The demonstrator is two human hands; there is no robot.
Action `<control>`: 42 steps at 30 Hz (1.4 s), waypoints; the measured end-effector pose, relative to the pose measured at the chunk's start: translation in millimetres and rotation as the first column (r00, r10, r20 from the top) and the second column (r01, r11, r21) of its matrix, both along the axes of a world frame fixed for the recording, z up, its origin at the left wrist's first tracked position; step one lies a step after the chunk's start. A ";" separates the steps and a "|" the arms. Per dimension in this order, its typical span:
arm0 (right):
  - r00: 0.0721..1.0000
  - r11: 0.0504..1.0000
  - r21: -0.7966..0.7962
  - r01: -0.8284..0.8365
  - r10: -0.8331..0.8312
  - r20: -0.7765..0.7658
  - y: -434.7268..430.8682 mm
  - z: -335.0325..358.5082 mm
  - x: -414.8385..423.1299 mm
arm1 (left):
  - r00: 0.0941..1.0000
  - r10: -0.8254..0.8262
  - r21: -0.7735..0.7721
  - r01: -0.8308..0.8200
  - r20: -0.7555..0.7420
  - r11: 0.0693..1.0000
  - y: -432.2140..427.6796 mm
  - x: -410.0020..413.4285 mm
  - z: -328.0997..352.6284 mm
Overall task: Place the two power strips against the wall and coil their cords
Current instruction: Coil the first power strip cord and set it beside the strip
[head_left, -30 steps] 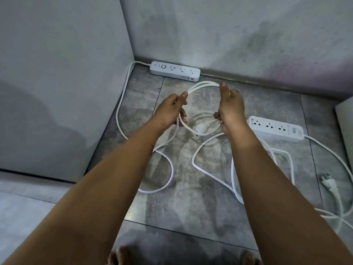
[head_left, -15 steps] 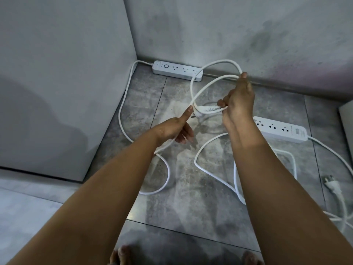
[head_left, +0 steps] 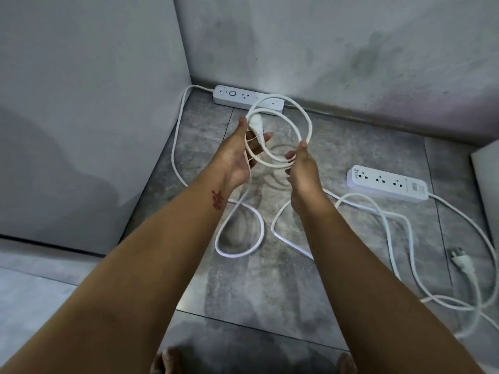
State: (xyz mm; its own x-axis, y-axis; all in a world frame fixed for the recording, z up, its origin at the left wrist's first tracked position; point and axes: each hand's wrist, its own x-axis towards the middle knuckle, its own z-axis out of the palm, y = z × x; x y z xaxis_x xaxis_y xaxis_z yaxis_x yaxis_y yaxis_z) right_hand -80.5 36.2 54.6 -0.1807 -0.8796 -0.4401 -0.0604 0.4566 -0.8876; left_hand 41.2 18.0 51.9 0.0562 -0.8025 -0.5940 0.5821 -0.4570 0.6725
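One white power strip [head_left: 237, 98] lies against the back wall in the corner. Its white cord [head_left: 176, 147] runs down the left wall and loops on the floor. My left hand [head_left: 240, 155] holds the plug end [head_left: 256, 125] and part of a coil [head_left: 303, 117] raised above the floor. My right hand [head_left: 301, 171] pinches the coil's lower right side. The second power strip [head_left: 388, 184] lies on the tiles to the right, away from the wall, with its cord [head_left: 405, 238] sprawled loose and its plug [head_left: 463, 261] on the floor.
Grey floor tiles meet two grey walls at a corner. A pale panel edge [head_left: 486, 179] stands at the far right. My bare toes [head_left: 167, 360] show at the bottom edge.
The plug passed from my right hand to my left hand. My left hand rose and turned palm up. My right hand dropped lower and the coil now hangs between both hands.
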 end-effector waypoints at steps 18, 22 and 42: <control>0.349 0.635 -0.082 -0.768 0.308 -0.885 -14.6 6.4 -19.1 | 0.646 -0.525 -0.028 0.644 0.554 0.764 13.7 19.5 -4.7; 0.272 0.592 -0.045 -0.804 0.301 -0.914 -13.7 -4.2 -23.4 | 0.589 -0.580 -0.052 0.726 0.562 0.686 14.2 17.7 0.6; 0.999 1.000 0.011 0.017 -0.017 -0.031 -15.0 -16.3 -25.2 | 0.896 -0.358 -0.063 0.387 0.263 0.920 15.8 20.6 -11.1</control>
State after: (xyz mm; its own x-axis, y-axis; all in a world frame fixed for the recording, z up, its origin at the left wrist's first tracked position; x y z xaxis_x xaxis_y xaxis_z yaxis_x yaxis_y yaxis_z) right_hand -105.7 21.2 38.4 -0.2089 -0.8715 -0.4437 -0.0798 0.4674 -0.8804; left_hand 61.7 33.8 40.8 -0.1296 -0.8525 -0.5065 0.1973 -0.5227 0.8293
